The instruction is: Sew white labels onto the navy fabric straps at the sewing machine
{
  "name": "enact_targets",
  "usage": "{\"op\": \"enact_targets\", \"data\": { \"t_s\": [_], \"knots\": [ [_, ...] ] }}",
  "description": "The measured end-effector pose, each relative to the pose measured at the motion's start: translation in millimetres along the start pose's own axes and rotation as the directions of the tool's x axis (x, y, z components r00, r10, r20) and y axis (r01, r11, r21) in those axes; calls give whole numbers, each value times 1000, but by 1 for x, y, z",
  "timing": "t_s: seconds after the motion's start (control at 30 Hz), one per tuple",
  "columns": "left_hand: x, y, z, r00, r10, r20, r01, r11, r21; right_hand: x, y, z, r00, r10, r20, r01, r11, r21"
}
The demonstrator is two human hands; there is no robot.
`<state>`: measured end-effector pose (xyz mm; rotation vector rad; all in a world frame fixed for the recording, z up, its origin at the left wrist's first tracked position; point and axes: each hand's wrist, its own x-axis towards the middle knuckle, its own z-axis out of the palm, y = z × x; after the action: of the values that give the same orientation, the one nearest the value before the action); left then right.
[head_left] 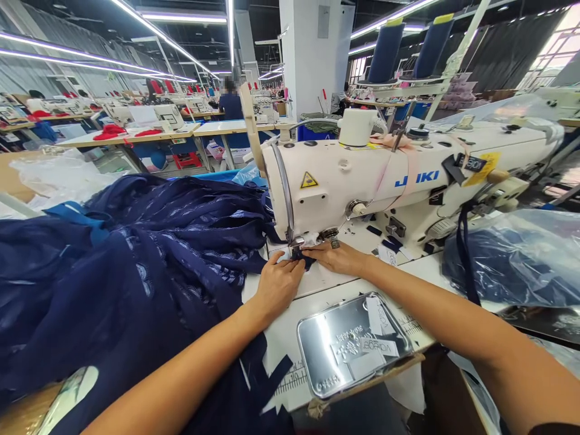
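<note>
A white JUKI sewing machine (317, 181) stands before me, its needle area low at the left end. My left hand (281, 283) is on the machine bed, left of the presser foot, its fingers curled onto a small piece of navy fabric (309, 262). From the right, my right hand (338, 258) reaches under the machine head, fingertips closed on the same piece beside the foot. Part of the fabric and some fingertips are hidden. A large heap of navy garments (176, 241) spreads to the left of the machine and hangs over the near edge.
A metal tray (312, 353) with white labels (379, 347) lies at the table's near edge. A clear plastic bag (521, 257) with dark fabric sits at right. Navy thread cones (385, 51) stand above. Behind are other sewing tables (176, 134) and a seated person (231, 104).
</note>
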<state>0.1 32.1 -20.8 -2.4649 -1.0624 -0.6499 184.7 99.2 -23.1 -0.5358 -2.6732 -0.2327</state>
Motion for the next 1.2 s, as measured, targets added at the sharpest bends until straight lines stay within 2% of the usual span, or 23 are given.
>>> {"op": "enact_targets", "data": {
  "t_s": [0.17,0.27,0.37,0.43,0.53,0.6,0.67,0.73,0.87,1.03,1.1,1.2],
  "knots": [
    [-11,10,-20,997,-55,52,53,998,39,0,0,-2,1000,30,-8,-29,999,14],
    [-17,-4,-27,989,-93,114,88,995,54,-1,-7,-8,999,32,-3,-32,999,5],
    [-16,-30,-27,968,-215,126,220,975,-27,-3,-20,-12,999,30,23,-30,999,13],
    [-11,-45,-25,932,-327,157,347,929,-128,-3,-29,-12,999,31,23,-32,999,21],
    [-5,-49,-23,883,-414,221,457,867,-201,-3,-35,-8,999,43,-3,-43,999,22],
    [-3,-42,-24,905,-375,203,409,897,-167,-3,-34,-6,998,56,-22,-55,998,38],
    [-3,-32,-25,956,-252,152,269,958,-98,-3,-32,-4,997,73,-37,-69,994,89],
    [-4,-23,-24,987,-115,116,119,993,-22,-4,-29,-2,993,104,-50,-94,982,166],
    [-4,-18,-17,996,35,82,-42,996,83,-5,-22,2,985,154,-73,-120,932,341],
    [-2,-19,-9,988,127,83,-135,986,96,-7,-16,4,985,152,-88,-98,890,445],
    [-2,-20,-9,986,129,103,-136,989,64,-6,-17,1,989,127,-79,-83,907,413],
    [-5,-22,-11,988,88,128,-87,996,-12,-6,-22,-5,995,85,-60,-65,958,278]
  ]
}}
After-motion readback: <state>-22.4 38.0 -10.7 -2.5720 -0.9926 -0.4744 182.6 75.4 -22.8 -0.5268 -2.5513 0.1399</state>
